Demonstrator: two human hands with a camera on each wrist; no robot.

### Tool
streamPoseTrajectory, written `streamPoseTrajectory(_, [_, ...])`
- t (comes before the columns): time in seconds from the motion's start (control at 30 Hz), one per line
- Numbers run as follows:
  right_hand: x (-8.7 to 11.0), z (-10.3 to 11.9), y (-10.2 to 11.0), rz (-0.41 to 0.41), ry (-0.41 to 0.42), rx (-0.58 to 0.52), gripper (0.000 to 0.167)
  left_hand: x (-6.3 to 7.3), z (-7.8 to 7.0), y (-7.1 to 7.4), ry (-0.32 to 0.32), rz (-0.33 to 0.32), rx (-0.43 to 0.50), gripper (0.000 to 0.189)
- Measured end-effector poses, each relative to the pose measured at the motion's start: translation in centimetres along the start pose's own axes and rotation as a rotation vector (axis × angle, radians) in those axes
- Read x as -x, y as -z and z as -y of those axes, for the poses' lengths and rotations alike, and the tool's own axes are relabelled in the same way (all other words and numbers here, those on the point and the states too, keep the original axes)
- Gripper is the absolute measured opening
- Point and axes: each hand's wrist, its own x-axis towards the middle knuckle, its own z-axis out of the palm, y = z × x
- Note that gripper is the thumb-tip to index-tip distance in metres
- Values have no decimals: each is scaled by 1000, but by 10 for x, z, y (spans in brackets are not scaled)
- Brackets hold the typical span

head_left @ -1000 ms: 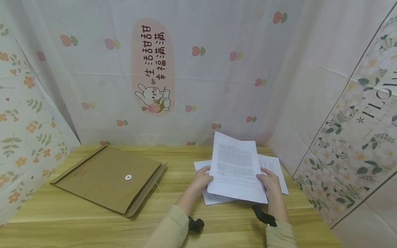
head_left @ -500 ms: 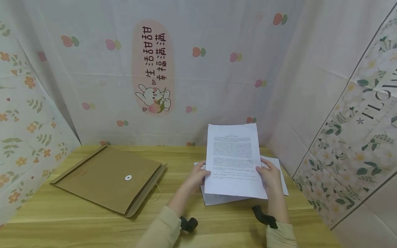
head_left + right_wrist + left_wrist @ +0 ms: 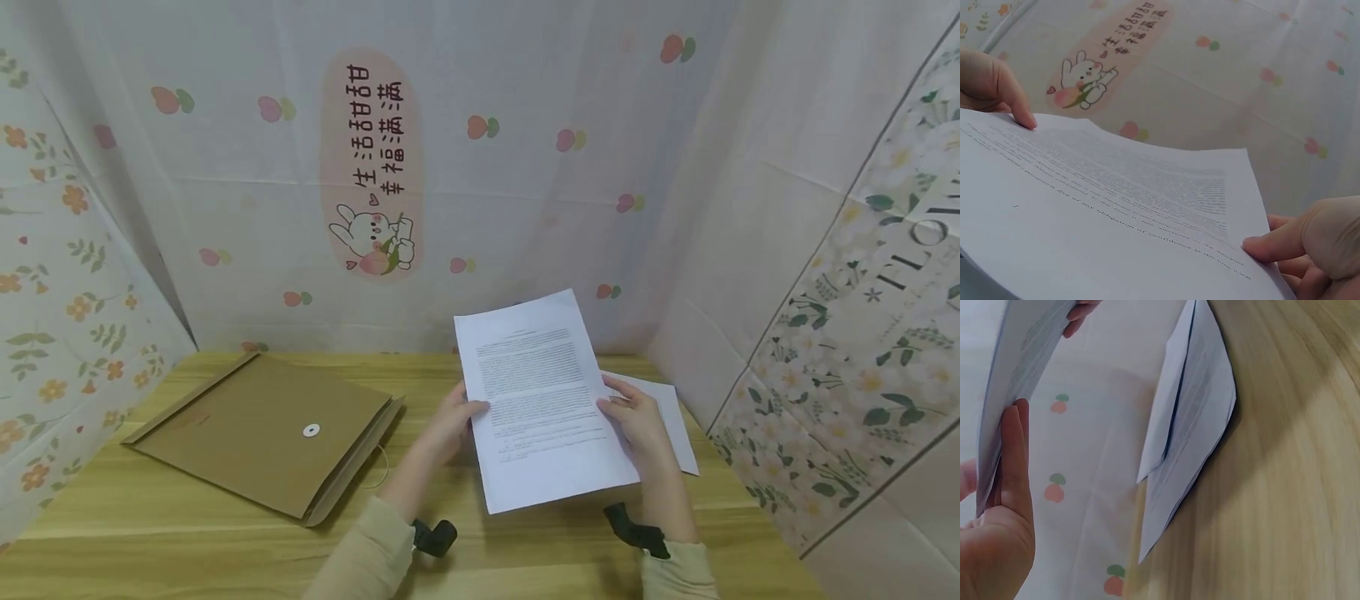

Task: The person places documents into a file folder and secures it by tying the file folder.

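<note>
Printed sheets of paper (image 3: pixel 532 392) are held up over the table between both hands, tilted a little in the head view. My left hand (image 3: pixel 452 421) grips their left edge, thumb on the printed face and fingers behind. On the opposite edge my right hand (image 3: pixel 637 421) pinches them the same way, its thumb (image 3: pixel 1275 242) lying across the front. Beneath, more papers (image 3: pixel 1194 419) lie on the table, mostly hidden by the raised sheets in the head view; the left wrist view shows a folded or lifted layer on top of them.
At the left of the wooden table (image 3: pixel 225 550) lies a brown paper document envelope (image 3: pixel 262 433) with a white button and a loose string (image 3: pixel 382 467). Printed cloth curtains (image 3: pixel 525 208) enclose the back and both sides.
Both hands have lifted the sheets off the lower papers and moved them left, nearer the person. The sheets have turned slightly counterclockwise. The envelope stays where it was.
</note>
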Motion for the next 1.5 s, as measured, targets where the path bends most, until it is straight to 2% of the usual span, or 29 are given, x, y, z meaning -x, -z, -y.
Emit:
streamPoseTrajectory(0.1, [0, 0, -4, 41, 12, -4, 50, 3, -3, 6, -7, -11, 16, 47])
streamPoseTrajectory(0.37, [1, -1, -15, 178, 27, -27, 51, 15, -13, 15, 1, -99, 1, 40])
streamPoseTrajectory(0.63, [7, 1, -27, 224, -20, 4, 51, 27, -22, 22, -16, -171, 17, 41])
streamPoseTrajectory(0.87, [13, -4, -36, 244, -51, 24, 52, 36, -29, 28, -45, -251, 92, 40])
streamPoseTrajectory(1.0, [15, -7, -39, 243, -61, -22, 50, 41, -35, 33, -76, -289, 106, 39])
streamPoseTrajectory(1.1, [19, -9, -41, 242, -80, -120, 49, 44, -38, 37, -105, -326, 117, 39])
streamPoseTrajectory(1.17, [22, -11, -44, 236, -111, -207, 41, 45, -39, 39, -116, -360, 135, 39])
streamPoseTrajectory(1.3, [32, -15, -58, 221, -167, -344, 15, 48, -38, 40, -133, -413, 179, 39])
streamPoseTrajectory(1.4, [38, -18, -71, 221, -171, -364, 13, 50, -37, 39, -139, -440, 207, 39])
streamPoseTrajectory(1.5, [44, -20, -84, 214, -152, -331, 22, 52, -36, 39, -149, -447, 225, 39])
